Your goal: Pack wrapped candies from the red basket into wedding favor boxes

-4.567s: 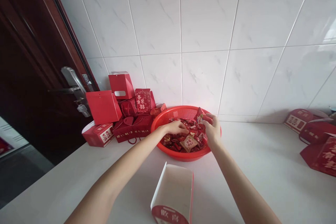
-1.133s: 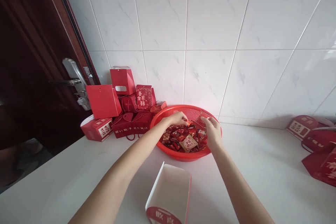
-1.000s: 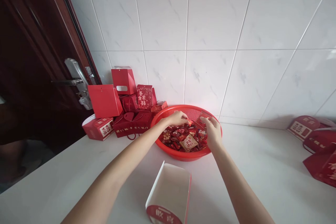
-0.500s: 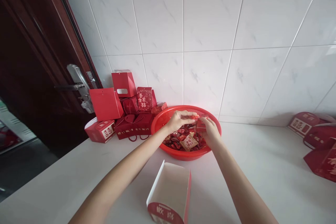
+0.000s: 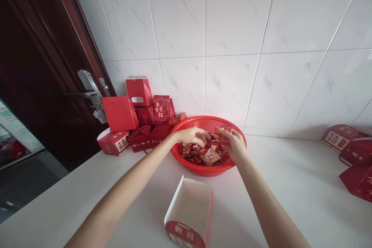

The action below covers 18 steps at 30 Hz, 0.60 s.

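Observation:
In the head view a red plastic basket (image 5: 207, 172) holds many small wrapped candies, with a larger beige packet (image 5: 210, 157) among them. Over the basket's right side, my right hand (image 5: 236, 143) pinches a few red-wrapped candies (image 5: 226, 133) between thumb and fingers. My left hand (image 5: 194, 135) hovers low above the candies in the middle, its bent fingers apart; the fingertips are close to a dark wrapped candy (image 5: 213, 137). In front of the basket stands an open red and white box (image 5: 188, 201), its pale inside facing up.
Several red gift boxes (image 5: 119, 114) are stacked at the left against the tiled wall (image 5: 232, 85). More red boxes (image 5: 338, 138) stand at the right edge. A dark door with a metal handle (image 5: 87, 89) is at the far left. Everything rests on a white tabletop (image 5: 279, 170).
My left hand has come away from the red candies near my right hand, moving left and down towards the pile. My right hand keeps the red candies. The view shifts slightly.

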Each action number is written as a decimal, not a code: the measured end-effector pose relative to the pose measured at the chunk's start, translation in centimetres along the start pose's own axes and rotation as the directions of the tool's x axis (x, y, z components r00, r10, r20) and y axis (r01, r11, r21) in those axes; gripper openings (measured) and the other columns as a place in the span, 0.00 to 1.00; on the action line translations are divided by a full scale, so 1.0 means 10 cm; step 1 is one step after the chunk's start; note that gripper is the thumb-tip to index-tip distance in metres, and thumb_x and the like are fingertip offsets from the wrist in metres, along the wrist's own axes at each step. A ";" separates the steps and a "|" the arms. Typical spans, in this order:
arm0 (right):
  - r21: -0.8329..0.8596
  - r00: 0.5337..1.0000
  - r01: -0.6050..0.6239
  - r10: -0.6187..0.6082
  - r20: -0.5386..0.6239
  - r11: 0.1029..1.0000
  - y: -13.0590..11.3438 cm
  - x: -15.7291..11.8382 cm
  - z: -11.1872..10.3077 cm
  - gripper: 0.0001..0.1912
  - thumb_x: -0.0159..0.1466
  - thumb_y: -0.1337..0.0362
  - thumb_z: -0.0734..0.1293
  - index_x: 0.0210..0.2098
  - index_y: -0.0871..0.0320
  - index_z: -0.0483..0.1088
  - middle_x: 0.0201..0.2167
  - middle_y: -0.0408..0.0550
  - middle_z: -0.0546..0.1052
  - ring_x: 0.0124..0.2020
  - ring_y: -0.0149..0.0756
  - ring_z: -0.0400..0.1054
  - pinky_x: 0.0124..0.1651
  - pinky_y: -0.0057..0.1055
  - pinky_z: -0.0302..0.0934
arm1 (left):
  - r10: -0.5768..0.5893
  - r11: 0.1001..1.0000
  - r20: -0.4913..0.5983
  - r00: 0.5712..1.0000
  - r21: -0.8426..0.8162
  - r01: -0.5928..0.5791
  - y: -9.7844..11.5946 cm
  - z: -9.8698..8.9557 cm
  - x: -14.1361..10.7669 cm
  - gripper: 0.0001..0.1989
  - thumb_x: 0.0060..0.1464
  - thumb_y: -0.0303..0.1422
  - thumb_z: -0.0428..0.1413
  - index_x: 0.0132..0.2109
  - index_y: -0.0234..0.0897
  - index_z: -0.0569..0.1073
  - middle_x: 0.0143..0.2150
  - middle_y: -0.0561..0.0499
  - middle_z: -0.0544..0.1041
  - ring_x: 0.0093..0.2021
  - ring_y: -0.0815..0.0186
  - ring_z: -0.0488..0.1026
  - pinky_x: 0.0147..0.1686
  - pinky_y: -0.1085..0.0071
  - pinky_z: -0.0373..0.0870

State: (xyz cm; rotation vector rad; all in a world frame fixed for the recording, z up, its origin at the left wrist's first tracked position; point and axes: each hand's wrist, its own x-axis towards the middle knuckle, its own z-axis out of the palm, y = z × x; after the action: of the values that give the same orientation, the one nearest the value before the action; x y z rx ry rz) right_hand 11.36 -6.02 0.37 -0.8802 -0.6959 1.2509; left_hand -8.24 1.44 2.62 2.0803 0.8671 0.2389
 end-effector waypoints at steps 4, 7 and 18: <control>-0.004 1.000 -0.008 0.007 -0.012 1.000 0.00 -0.01 0.00 0.14 0.43 0.64 0.79 0.26 0.57 0.73 0.29 0.49 0.82 0.31 0.42 0.79 0.31 0.31 0.72 | -0.173 0.862 0.191 0.966 0.504 0.055 -0.01 0.09 0.01 0.32 0.34 0.31 0.70 0.52 0.43 0.80 0.50 0.49 0.82 0.51 0.53 0.77 0.46 0.68 0.71; -0.016 1.000 -0.008 0.008 -0.006 1.000 -0.01 -0.02 0.00 0.14 0.43 0.65 0.80 0.26 0.57 0.73 0.28 0.49 0.82 0.31 0.42 0.80 0.29 0.30 0.72 | -0.172 0.793 0.228 0.959 0.609 -0.003 -0.01 0.26 0.16 0.29 0.34 0.29 0.68 0.50 0.42 0.79 0.47 0.48 0.82 0.45 0.53 0.78 0.38 0.69 0.71; -0.035 0.999 -0.003 0.002 -0.041 0.999 -0.03 -0.05 0.02 0.16 0.44 0.66 0.79 0.24 0.54 0.67 0.23 0.43 0.79 0.26 0.39 0.76 0.25 0.31 0.70 | 0.048 0.901 -0.165 0.985 0.433 0.028 -0.20 0.15 0.50 0.10 0.52 0.26 0.61 0.43 0.39 0.80 0.47 0.50 0.83 0.50 0.59 0.77 0.50 0.69 0.68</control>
State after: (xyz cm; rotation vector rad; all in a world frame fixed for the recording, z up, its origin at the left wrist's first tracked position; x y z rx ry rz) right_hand 11.24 -6.47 0.81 -0.9332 -0.6857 1.2224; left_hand -4.80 4.55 -0.54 2.5080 1.0923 0.2497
